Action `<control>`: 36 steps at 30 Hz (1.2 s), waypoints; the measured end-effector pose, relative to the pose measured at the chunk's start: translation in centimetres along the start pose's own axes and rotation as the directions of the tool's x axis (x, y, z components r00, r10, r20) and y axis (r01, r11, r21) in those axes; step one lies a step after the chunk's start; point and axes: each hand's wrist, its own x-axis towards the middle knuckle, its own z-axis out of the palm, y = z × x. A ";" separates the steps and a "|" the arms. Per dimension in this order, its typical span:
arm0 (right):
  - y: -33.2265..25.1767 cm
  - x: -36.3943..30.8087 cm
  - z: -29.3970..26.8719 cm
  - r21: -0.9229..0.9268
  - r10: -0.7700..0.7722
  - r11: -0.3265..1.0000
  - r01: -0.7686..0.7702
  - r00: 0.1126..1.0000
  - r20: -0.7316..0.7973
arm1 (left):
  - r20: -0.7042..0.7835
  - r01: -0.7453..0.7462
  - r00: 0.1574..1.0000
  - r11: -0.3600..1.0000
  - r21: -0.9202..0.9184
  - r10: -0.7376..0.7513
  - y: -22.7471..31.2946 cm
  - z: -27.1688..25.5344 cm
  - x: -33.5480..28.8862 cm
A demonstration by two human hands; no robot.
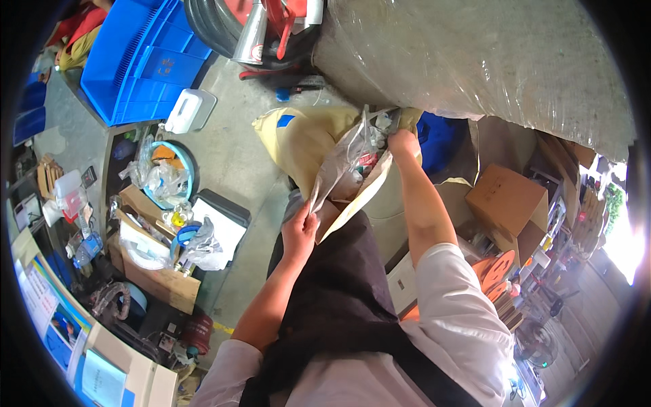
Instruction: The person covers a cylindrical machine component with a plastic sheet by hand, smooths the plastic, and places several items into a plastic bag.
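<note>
A pale yellow sack (304,146) stands in front of my legs with its mouth pulled wide. My left hand (300,233) is closed on the near left edge of the mouth, pinching the rim and a clear plastic liner (333,167). On the far right side, my right hand (405,144) is closed round the rim. Inside lie crumpled clear plastic (375,139) and a small red-and-white wrapper (367,161). The bottom of the sack is hidden.
Blue plastic crates (149,71) and a white jug (190,111) stand at the far left. A light-blue basin (191,169) holds plastic scraps. Right of me is a cardboard box (507,197); a large plastic-wrapped bale (475,57) fills the far right. Black hoses (217,30) lie ahead.
</note>
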 end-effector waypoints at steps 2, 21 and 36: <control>1.8 -0.7 1.4 0.097 -0.116 0.988 0.121 0.991 -0.060 | -0.037 -0.026 0.999 1.000 -0.006 0.026 0.5 -0.9 0.1; 6.7 -16.6 -9.2 0.932 -0.163 0.297 0.208 0.973 -0.165 | -0.490 -0.257 0.868 0.918 -0.303 0.082 9.2 -11.1 6.5; 9.4 -9.2 -4.1 0.586 -0.213 0.740 0.329 0.942 -0.260 | -0.395 -0.226 0.893 0.974 0.021 0.216 6.3 -5.6 8.9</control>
